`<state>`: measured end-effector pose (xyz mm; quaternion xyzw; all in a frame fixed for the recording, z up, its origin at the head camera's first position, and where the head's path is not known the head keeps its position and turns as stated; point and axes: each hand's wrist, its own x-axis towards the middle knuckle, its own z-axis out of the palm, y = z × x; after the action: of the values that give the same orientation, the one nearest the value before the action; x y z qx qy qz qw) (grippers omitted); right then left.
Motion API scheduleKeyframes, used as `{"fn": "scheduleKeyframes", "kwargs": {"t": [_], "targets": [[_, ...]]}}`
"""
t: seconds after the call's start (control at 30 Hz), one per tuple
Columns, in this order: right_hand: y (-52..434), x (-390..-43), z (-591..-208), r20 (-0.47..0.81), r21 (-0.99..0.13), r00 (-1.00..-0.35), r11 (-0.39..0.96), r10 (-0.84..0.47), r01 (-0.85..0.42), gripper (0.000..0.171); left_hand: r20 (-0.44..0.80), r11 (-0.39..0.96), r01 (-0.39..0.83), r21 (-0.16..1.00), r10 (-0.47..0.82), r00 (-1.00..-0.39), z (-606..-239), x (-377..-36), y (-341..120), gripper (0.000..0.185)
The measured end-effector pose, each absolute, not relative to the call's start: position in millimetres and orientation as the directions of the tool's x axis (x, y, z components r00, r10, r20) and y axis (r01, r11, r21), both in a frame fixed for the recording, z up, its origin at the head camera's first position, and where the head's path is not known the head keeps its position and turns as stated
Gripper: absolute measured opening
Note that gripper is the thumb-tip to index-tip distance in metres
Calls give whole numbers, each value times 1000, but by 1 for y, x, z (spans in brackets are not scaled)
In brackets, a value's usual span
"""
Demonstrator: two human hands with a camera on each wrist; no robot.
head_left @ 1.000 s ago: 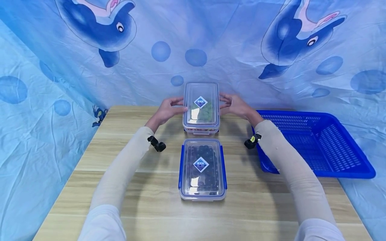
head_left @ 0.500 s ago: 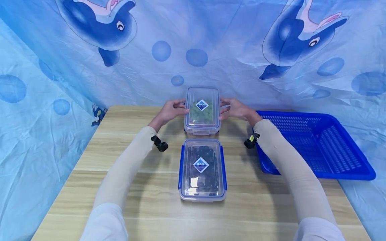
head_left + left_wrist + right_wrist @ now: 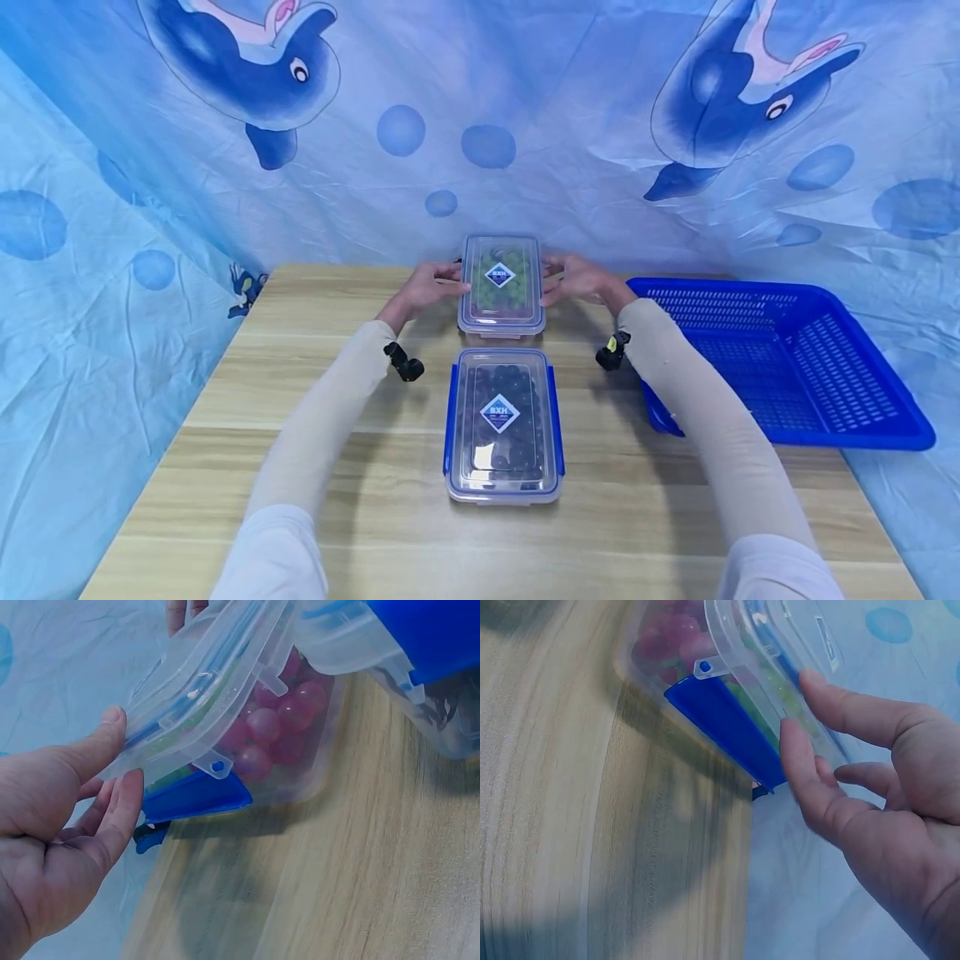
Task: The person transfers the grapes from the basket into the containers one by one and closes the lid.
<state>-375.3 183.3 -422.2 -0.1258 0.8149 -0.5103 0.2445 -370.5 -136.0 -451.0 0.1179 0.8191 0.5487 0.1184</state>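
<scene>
A clear plastic lid (image 3: 487, 323) with a diamond label lies over a food container (image 3: 300, 784) at the back of the table. Green grapes (image 3: 513, 287) show through it, and pink-red grapes (image 3: 264, 724) show through the container's front wall. My left hand (image 3: 422, 292) pinches the lid's left edge between thumb and fingers. On the opposite edge, my right hand (image 3: 579, 280) holds it likewise. Blue side clips (image 3: 196, 796) stick out below the lid on both sides. Whether the lid sits fully on the rim cannot be told.
Closer to me stands a second lidded container (image 3: 480, 492) of dark round fruit, with blue clips along its sides. A blue perforated basket (image 3: 885, 429) stands at the right, partly behind my right forearm. A dolphin-print cloth (image 3: 555, 200) hangs behind the table.
Both hands have brought the lid down, its far edge dropping towards the container. Green grapes show more clearly through it now. The near container and the basket have stayed put.
</scene>
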Motion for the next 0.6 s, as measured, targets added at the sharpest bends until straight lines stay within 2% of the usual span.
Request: {"fn": "scheduleKeyframes", "kwargs": {"t": [0.2, 0.37, 0.6], "targets": [[178, -376, -424, -315, -866, -849, 495, -425, 74, 104, -70, 375, 62, 925, 330, -941, -453, -370, -134, 60], [176, -378, -427, -339, -868, -841, 485, -421, 107, 101, -66, 379, 75, 922, 345, -936, -454, -370, -133, 50], [172, -377, -429, -346, -887, -834, 440, -430, 141, 84, -95, 328, 35, 944, 372, -923, -459, -372, -132, 43]]}}
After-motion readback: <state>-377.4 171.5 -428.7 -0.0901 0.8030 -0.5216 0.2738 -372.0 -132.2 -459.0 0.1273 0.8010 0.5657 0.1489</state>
